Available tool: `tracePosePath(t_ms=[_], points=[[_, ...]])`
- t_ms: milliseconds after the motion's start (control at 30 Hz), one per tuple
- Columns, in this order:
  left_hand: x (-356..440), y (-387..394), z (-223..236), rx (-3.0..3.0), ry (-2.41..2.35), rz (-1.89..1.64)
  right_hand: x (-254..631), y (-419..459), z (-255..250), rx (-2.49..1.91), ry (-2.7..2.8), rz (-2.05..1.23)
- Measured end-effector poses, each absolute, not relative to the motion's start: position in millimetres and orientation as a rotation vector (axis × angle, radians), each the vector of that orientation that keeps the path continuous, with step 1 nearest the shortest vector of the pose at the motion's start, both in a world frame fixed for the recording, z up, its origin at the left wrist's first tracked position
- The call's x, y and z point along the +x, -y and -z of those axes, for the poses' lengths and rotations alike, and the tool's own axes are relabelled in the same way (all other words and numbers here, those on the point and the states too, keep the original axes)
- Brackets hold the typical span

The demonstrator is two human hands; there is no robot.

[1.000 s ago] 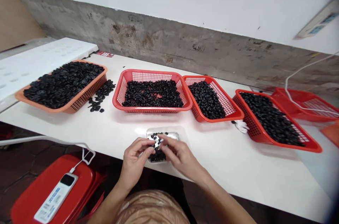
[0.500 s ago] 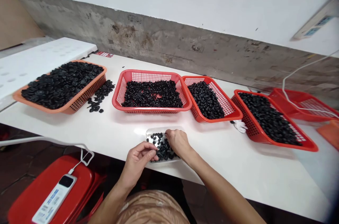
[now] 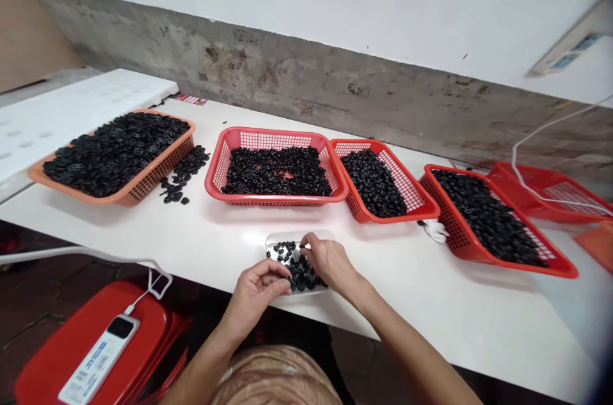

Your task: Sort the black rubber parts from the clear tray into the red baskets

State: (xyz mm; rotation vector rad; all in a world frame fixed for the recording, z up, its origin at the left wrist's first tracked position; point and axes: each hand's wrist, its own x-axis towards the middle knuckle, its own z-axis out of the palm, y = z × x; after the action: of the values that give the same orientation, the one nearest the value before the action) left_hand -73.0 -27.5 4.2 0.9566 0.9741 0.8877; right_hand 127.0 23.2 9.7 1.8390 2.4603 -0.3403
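The long, smooth white table (image 3: 191,239) carries everything within reach. On it, an orange plastic mesh basket (image 3: 156,176) is heaped with flat black pieces at the left. A pinkish-red rectangular mesh basket (image 3: 278,200) with small black rings stands in the middle, and a bright red, tilted-looking mesh basket (image 3: 405,218) touches its right side. Another red mesh basket (image 3: 447,220) of black pieces sits farther right.

The bare right hand (image 3: 330,261) has moved away from the left since a second ago, when the two nearly met over the tray. It is now at the tray's right side, thumb and forefinger drawn together above the contents; whether they pinch a piece, I cannot tell. The bare left hand (image 3: 256,296) is at the near left edge, fingers curled and thumb close to the forefinger, its grip likewise unclear.

Between them is the shallow, clear rectangular tray (image 3: 276,238). With the hands apart, more of its contents shows: small black round pieces (image 3: 302,276), thickest towards the near right, sparser at the far left. That parting seems to leave each hand working separately.
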Motion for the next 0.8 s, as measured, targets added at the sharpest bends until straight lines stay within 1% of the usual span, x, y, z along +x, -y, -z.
tracePosePath(t_ms=[67, 133, 233, 333, 400, 467, 500, 600, 667, 733, 800], points=[[-71, 26, -7, 0.949, -0.985, -0.903, 128, -12, -20, 1.803, -2.574, 0.372], [-68, 24, -9, 0.954, -0.997, -0.930, 128, -1, -29, 1.719, -2.821, 0.367], [-64, 23, -9, 0.945, -0.999, -0.955, 128, 11, -39, 1.462, -3.227, 0.240], [-62, 25, -8, 0.938, -0.981, -0.952, 128, 15, -45, 1.238, -3.320, 0.174], [-63, 26, -9, 0.933, -0.971, -0.964, 128, 15, -47, 1.231, -3.362, 0.230], [-64, 27, -10, 0.911, -0.950, -0.984, 127, 14, -46, 1.311, -3.434, 0.422], [-64, 27, -11, 0.891, -0.934, -0.993, 125, 13, -46, 1.362, -3.463, 0.591], [-64, 28, -15, 0.823, -0.878, -1.004, 119, 13, -44, 1.493, -3.432, 1.251], [-64, 27, -17, 0.797, -0.849, -1.001, 115, 15, -41, 1.573, -3.328, 1.613], [-64, 27, -17, 0.794, -0.842, -0.998, 113, 16, -39, 1.643, -3.189, 1.858], [-65, 27, -16, 0.792, -0.860, -0.996, 114, 17, -37, 1.728, -3.037, 2.031]])
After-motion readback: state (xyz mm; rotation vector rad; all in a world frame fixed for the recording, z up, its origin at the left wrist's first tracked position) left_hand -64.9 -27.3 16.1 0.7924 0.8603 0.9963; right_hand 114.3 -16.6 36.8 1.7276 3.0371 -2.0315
